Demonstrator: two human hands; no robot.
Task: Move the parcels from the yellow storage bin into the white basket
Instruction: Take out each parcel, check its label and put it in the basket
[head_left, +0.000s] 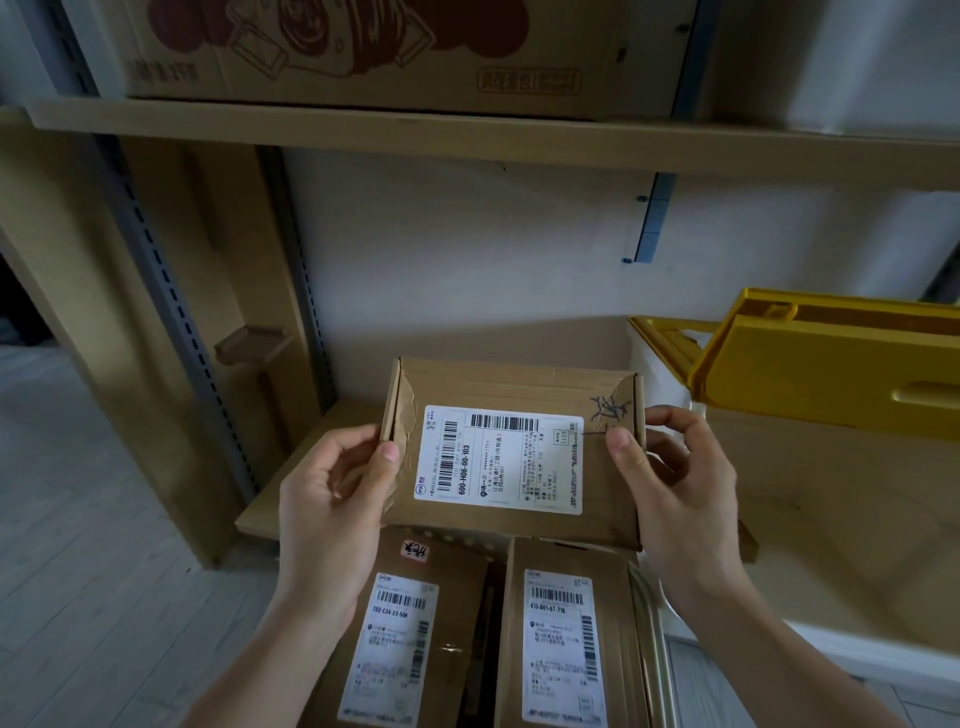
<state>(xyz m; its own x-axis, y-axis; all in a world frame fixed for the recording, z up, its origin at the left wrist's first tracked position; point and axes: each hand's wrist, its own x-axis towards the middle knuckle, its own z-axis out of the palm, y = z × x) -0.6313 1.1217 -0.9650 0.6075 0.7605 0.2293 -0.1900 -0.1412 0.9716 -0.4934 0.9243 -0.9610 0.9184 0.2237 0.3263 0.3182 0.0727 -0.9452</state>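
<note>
1. Presently, flat cardboard parcel (511, 452), label up, is held in the air in front of the shelf (291, 499).
2. Left hand (332, 493) grips its left edge; right hand (675, 478) grips its right edge.
3. Two labelled parcels (400, 639) lie directly below.
4. Yellow storage bin (831, 364) sits to the right.

We hold a flat parcel (511, 452) at the centre, our left hand (332, 493) gripping its 9 o'clock edge and our right hand (675, 478) its 3 o'clock edge. Below it, at 6 o'clock, two more parcels lie side by side: one (400, 634) on the left, the other (563, 639) on the right. The storage bin (831, 364) sits at 3 o'clock on the lower shelf (311, 457). At 12 o'clock, a large carton (395, 47) rests on the upper shelf (363, 130).
</note>
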